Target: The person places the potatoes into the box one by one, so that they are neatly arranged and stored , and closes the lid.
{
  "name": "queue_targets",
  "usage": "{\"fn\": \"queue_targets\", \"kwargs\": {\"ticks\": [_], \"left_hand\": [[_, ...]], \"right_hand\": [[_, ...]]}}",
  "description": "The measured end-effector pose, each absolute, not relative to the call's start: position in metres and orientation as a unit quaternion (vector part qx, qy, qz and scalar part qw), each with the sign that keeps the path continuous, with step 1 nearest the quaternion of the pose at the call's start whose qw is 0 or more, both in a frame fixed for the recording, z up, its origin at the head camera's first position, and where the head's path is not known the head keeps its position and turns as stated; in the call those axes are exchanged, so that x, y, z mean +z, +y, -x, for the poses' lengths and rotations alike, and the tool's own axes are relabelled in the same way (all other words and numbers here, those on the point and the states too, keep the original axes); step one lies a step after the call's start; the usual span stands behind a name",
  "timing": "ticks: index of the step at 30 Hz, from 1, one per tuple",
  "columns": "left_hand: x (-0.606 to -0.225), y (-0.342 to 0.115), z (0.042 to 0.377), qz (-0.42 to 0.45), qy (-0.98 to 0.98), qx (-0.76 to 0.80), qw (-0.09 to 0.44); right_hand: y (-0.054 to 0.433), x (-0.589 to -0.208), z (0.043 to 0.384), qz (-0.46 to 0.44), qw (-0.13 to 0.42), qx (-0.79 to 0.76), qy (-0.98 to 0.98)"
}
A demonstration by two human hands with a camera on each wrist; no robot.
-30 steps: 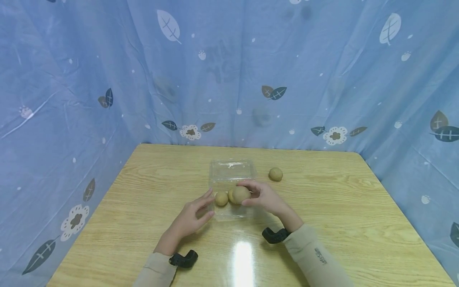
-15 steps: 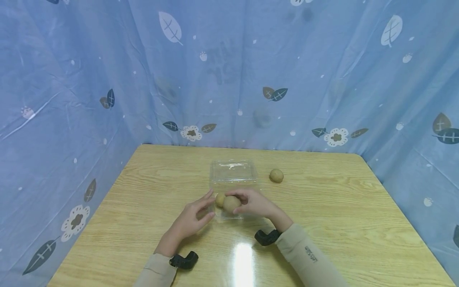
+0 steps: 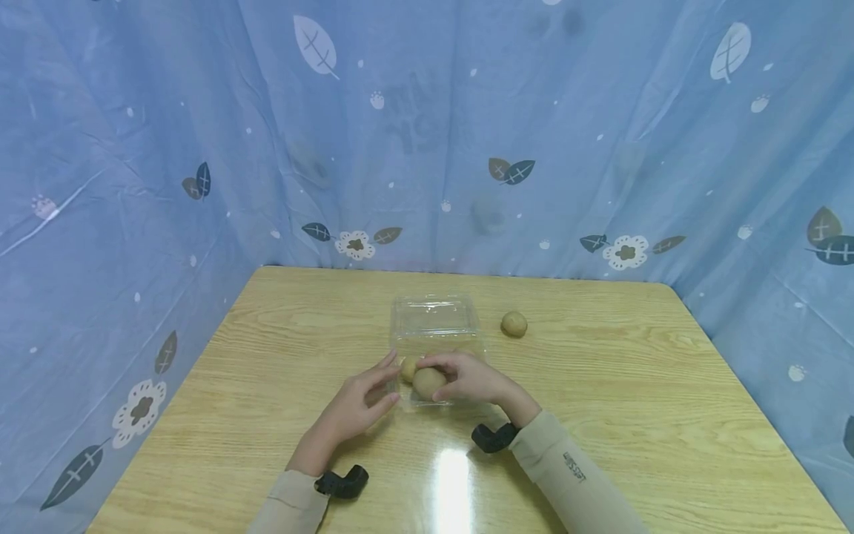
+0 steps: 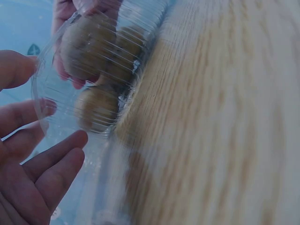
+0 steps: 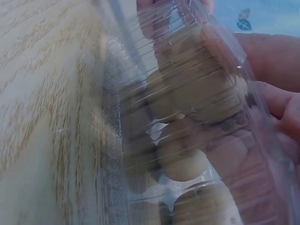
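Observation:
A clear plastic clamshell box (image 3: 434, 317) lies with its lid folded back toward the curtain. My right hand (image 3: 475, 380) grips a round tan potato (image 3: 428, 384) low over the box's near half; the right wrist view shows this potato (image 5: 206, 91) through the ribbed plastic wall. Other potatoes sit in the box, one of them the smaller potato (image 3: 408, 370) beside the held one; the right hand hides the rest from above. At the box's left rim, my left hand (image 3: 353, 404) rests with its fingers loosely extended, fingertips at the plastic edge.
One more potato (image 3: 514, 324) lies on the wooden table (image 3: 600, 386) to the right of the lid. A blue patterned curtain (image 3: 427, 148) encloses the table's back and sides. Light glares off the tabletop in front of the box.
The right hand has moved left and nearer with its potato, then slightly lower at the box's near side. My left hand stays at the left rim.

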State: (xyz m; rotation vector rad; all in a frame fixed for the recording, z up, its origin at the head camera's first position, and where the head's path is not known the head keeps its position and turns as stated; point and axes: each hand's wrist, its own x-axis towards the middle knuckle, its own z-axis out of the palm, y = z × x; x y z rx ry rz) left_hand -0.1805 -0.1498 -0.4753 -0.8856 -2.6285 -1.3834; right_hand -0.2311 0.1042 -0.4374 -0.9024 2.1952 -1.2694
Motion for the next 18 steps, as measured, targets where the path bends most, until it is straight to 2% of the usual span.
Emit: {"fn": "queue_targets", "kwargs": {"ticks": [6,18], "left_hand": [[-0.4755,-0.1501,0.1808,0.289,-0.848,-0.443,0.024],[-0.4745,-0.1493,0.1795,0.286,-0.847,-0.448,0.016]], "right_hand": [[0.1046,-0.437,0.2323,0.332,0.242,-0.463,0.785],[0.1033,-0.44,0.2326,0.337,0.237,-0.437,0.799]]}}
